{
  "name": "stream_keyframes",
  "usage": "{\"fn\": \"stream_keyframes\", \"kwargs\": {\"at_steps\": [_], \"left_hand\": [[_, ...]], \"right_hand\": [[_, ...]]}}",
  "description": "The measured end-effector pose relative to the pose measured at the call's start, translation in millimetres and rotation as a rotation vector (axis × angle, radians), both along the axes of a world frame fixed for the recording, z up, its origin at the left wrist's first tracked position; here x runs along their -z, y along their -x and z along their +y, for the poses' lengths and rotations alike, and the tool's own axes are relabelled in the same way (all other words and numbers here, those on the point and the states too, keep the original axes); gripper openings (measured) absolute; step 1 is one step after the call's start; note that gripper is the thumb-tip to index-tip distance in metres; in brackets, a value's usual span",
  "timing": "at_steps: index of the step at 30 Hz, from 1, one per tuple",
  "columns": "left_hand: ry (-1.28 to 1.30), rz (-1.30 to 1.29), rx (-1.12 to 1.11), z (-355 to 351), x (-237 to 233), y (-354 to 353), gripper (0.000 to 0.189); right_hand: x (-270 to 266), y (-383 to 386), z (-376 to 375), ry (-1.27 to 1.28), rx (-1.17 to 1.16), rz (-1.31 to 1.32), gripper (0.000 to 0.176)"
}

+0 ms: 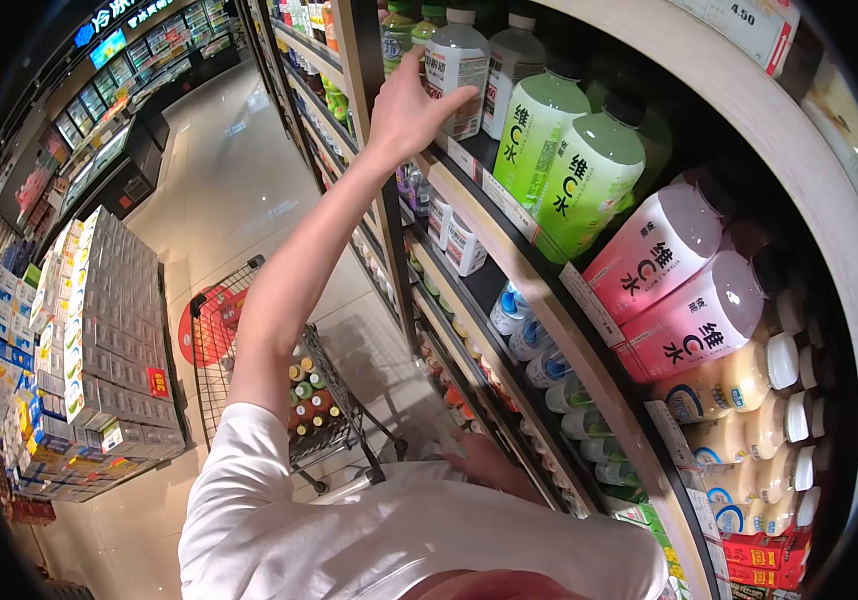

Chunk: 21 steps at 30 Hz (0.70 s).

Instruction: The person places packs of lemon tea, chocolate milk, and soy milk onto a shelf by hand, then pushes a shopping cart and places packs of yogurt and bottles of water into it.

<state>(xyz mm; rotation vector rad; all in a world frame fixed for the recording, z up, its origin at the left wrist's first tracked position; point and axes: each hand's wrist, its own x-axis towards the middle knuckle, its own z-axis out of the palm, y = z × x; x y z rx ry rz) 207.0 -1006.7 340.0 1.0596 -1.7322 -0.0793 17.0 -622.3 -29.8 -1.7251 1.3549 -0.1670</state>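
Observation:
My left hand (pixel 411 112) reaches up to a shelf, its thumb across the front of a clear drink bottle (pixel 457 68) with a grey-and-white label, its fingers along the bottle's left side. The bottle stands at the shelf's front edge. Beside it is a similar pale bottle (pixel 511 75), then green vitamin drink bottles (pixel 589 185) with black caps. My right hand (pixel 484 460) hangs low beside the lower shelves, dim and partly covered by my white shirt; its fingers are not clear.
A wire shopping cart (pixel 211 345) holding several bottles (pixel 311 395) stands by my left side. Pink drink bottles (pixel 694 320) fill the shelf at right. Stacked cartons (pixel 119 330) rise across the aisle, with chiller cases (pixel 109 165) farther back.

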Motion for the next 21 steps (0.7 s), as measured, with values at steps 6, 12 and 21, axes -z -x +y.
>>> {"fn": "stream_keyframes", "kwargs": {"at_steps": [6,12,21], "left_hand": [[0.481,-0.365,-0.045,27.0,-56.9,17.4,0.076],[0.804,-0.769,-0.166,-15.6,-88.1,49.5,0.081],[0.871,-0.879,-0.17,-33.2,-86.4,47.0,0.079]], "right_hand": [[6.9,8.1,0.5,-0.04,-0.025,-0.012,0.07],[48.7,11.7,5.4,0.044,-0.039,0.008,0.068],[59.6,23.9,15.0,-0.013,0.009,0.084,0.065]]}}
